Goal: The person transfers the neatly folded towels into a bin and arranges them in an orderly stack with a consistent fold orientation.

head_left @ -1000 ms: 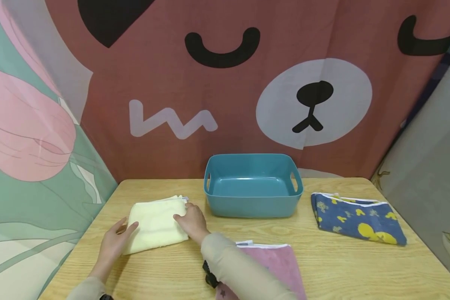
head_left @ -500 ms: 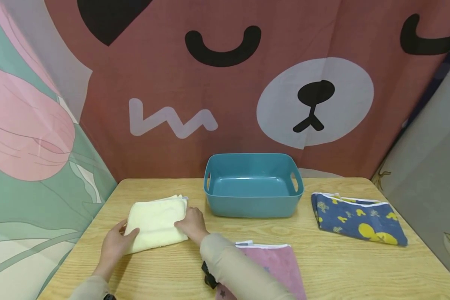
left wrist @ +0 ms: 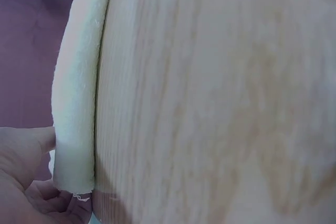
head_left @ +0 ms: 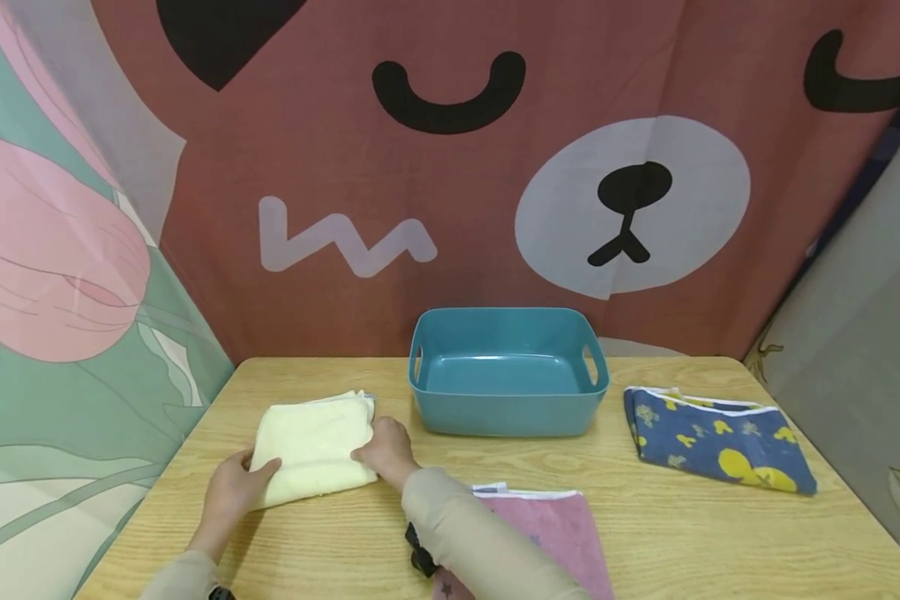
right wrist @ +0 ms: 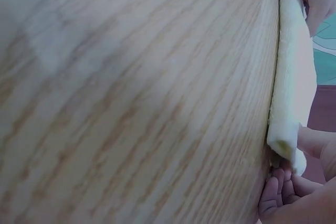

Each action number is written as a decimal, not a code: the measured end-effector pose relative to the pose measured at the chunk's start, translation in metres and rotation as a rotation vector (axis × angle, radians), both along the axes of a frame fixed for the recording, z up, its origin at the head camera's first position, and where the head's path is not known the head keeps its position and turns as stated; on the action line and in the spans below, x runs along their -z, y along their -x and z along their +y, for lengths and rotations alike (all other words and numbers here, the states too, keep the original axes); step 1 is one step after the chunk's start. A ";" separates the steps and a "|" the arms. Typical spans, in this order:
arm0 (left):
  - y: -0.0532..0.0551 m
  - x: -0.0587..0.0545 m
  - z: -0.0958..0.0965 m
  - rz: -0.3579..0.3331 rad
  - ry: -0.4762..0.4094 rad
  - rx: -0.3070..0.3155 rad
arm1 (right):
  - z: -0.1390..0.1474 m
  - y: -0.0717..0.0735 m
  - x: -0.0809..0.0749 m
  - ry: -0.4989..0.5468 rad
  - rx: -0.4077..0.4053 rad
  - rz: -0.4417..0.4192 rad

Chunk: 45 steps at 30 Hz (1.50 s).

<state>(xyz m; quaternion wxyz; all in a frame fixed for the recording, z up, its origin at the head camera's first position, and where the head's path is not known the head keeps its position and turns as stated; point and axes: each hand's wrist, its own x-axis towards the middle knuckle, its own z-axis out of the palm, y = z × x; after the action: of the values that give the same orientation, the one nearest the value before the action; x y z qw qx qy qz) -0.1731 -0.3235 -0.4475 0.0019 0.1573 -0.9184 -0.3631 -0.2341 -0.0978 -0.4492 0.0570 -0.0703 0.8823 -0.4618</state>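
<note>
Head view shows the left hand (head_left: 231, 492) gripping the near left corner of a folded yellow towel (head_left: 313, 447), thumb on top; its grip is closed on the cloth. That towel lies on the left part of the desk (head_left: 495, 458), left of a teal basket (head_left: 507, 371). At the towel's right edge, the right hand (head_left: 385, 452) pinches it, fingers tucked beneath. Nearer lies a pink towel (head_left: 555, 529); at far right rests a blue patterned towel (head_left: 720, 437).
</note>
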 end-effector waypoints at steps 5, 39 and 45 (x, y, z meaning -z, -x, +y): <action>-0.001 0.001 -0.001 0.019 -0.013 -0.005 | 0.001 -0.003 -0.002 0.018 0.004 -0.010; -0.011 -0.004 0.002 0.126 -0.159 -0.014 | 0.003 -0.013 -0.021 0.060 -0.063 0.008; -0.017 -0.010 0.005 0.114 -0.139 -0.033 | 0.007 -0.024 -0.027 0.114 -0.110 0.034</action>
<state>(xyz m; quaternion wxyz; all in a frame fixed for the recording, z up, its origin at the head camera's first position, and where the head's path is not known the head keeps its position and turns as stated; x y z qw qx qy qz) -0.1559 -0.3183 -0.4378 0.0492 0.1510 -0.8866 -0.4344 -0.2099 -0.0909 -0.4222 0.0634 -0.1297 0.8503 -0.5062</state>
